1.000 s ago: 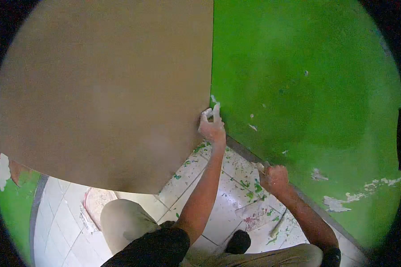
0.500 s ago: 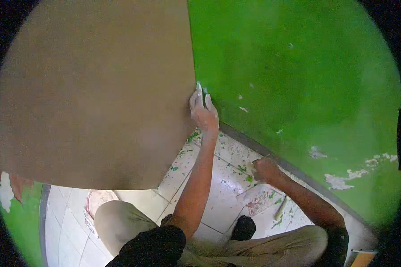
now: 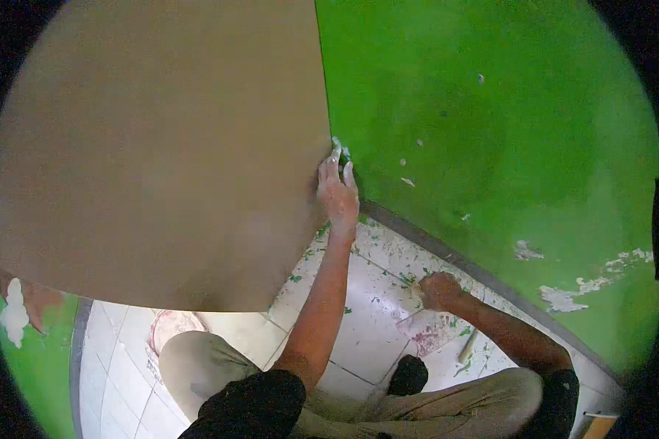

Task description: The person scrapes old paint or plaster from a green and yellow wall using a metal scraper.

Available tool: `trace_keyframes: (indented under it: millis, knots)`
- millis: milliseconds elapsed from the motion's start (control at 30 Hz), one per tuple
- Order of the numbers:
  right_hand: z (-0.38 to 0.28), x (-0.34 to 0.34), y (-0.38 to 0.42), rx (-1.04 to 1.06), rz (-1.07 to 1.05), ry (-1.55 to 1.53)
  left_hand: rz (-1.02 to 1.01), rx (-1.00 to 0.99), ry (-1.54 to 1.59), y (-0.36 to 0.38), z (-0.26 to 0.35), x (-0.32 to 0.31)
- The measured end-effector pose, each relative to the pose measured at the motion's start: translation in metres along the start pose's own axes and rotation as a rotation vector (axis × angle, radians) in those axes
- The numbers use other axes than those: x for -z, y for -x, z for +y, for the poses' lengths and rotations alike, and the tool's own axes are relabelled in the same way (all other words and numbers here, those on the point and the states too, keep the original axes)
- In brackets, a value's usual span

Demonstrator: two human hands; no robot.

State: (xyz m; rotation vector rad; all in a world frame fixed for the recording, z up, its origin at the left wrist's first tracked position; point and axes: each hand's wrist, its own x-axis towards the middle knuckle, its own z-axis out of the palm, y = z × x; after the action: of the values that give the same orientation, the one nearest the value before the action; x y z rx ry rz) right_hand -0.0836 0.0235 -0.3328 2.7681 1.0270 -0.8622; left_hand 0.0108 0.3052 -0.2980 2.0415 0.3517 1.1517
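My left hand (image 3: 338, 192) reaches up to the seam where a brown panel (image 3: 161, 161) meets the green wall (image 3: 505, 146). Its fingers are stretched out, coated with white paste, and the thumb stands apart. A fresh dab of white paste (image 3: 345, 152) shows on the wall right at the fingertips. Lower right, my right hand (image 3: 441, 292) is closed in a fist above the floor; a small pale end pokes out of it, and I cannot tell what it belongs to. Below that fist lies a flat pale rectangle (image 3: 432, 333) with reddish stains, beside a light stick (image 3: 468, 349).
Green paint flakes litter the white tiled floor (image 3: 359, 293) along the grey skirting (image 3: 425, 238). White patches (image 3: 564, 298) mark the wall at right. A round, pink-stained container (image 3: 170, 325) stands by my left knee. An orange-brown object (image 3: 600, 426) is at lower right.
My left fingers have drawn slightly down along the seam, showing more white paste above them. The right fist has moved slightly down and right in view; the whole view has shifted a little.
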Motion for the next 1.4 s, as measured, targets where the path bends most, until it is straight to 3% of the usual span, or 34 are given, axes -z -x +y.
trace_keyframes:
  millis: [167,267,367,433,533,667,733,867,933,1200,1267,1333,1367,1400]
  knots:
    - [0.004,-0.010,-0.013,0.062,-0.103,0.069,-0.020,-0.049,-0.018,0.000,-0.014,-0.005]
    - [0.010,-0.015,-0.015,0.083,-0.024,-0.027,-0.023,-0.060,-0.060,0.002,-0.010,-0.004]
    - [0.016,-0.020,-0.022,0.068,0.005,0.006,0.100,0.050,-0.008,-0.002,-0.004,-0.008]
    - [0.016,-0.020,-0.022,0.073,0.025,0.012,0.040,0.612,0.417,-0.009,-0.001,-0.015]
    - [0.022,-0.034,-0.027,0.085,0.052,0.035,0.156,0.742,0.555,-0.012,-0.007,-0.030]
    - [0.042,-0.049,-0.034,0.159,0.077,-0.034,0.143,0.717,0.397,-0.013,0.018,-0.020]
    - [0.040,-0.048,-0.032,0.141,0.069,-0.031,0.222,0.430,0.139,-0.009,-0.001,-0.034]
    - [0.026,-0.027,-0.020,0.120,0.065,-0.015,0.221,0.351,0.025,-0.010,-0.011,-0.035]
    - [0.031,-0.033,-0.023,0.162,0.074,0.010,0.297,0.101,-0.078,-0.012,-0.011,-0.029]
    - [0.026,-0.024,-0.025,0.114,-0.010,0.012,0.129,0.343,-0.029,-0.004,0.003,-0.015]
    - [0.031,-0.036,-0.029,0.132,0.080,0.036,0.134,0.361,0.015,0.012,0.001,-0.020]
    - [0.032,-0.040,-0.029,0.135,0.126,0.008,0.074,0.484,0.467,0.028,0.011,-0.022]
    - [0.033,-0.042,-0.029,0.137,0.171,-0.018,0.070,0.484,0.469,0.035,0.012,-0.025]
    - [0.028,-0.034,-0.026,0.131,0.171,-0.020,-0.031,0.579,0.702,0.045,0.009,-0.033]
